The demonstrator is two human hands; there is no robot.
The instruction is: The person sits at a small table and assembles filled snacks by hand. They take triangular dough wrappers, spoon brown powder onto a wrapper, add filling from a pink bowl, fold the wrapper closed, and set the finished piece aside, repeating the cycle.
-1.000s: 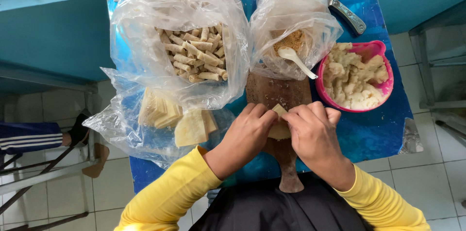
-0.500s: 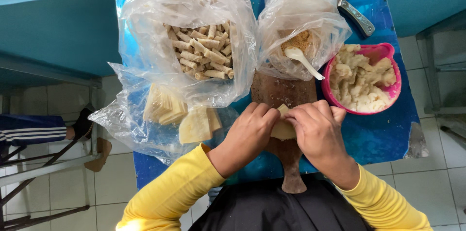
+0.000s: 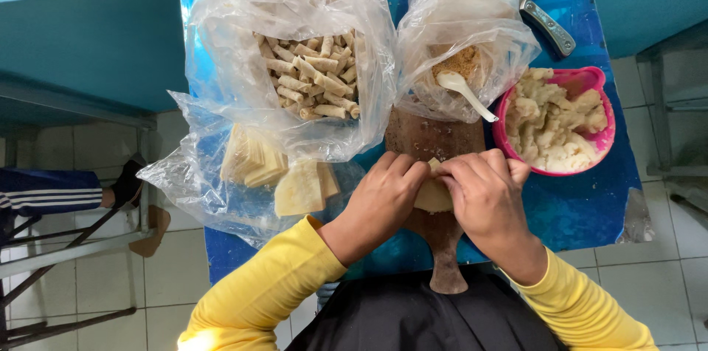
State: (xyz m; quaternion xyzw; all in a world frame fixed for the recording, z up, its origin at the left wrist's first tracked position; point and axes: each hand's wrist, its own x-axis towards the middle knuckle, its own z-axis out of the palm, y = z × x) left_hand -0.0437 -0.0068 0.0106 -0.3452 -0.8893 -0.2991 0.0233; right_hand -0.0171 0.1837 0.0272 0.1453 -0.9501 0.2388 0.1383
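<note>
Two bare hands meet over a dark brown wooden paddle-shaped board. The left hand and right hand both pinch a pale yellow folded pastry wrapper, fingertips closed on it from either side; it lies on the board's middle, between the two hands.

Surface: narrow table under a blue plastic sheet. On it, behind the board, a clear plastic bag of rolled pale pastry sticks and a clear plastic bag of brown crumbly filling with a white plastic spoon. Round pink plastic bowl of pale lumps to the right. Stack of flat yellow wrappers to the left, in plastic.

Room: white tiled floor, teal wall behind. Another person's foot in a black shoe at left, near a metal frame.
</note>
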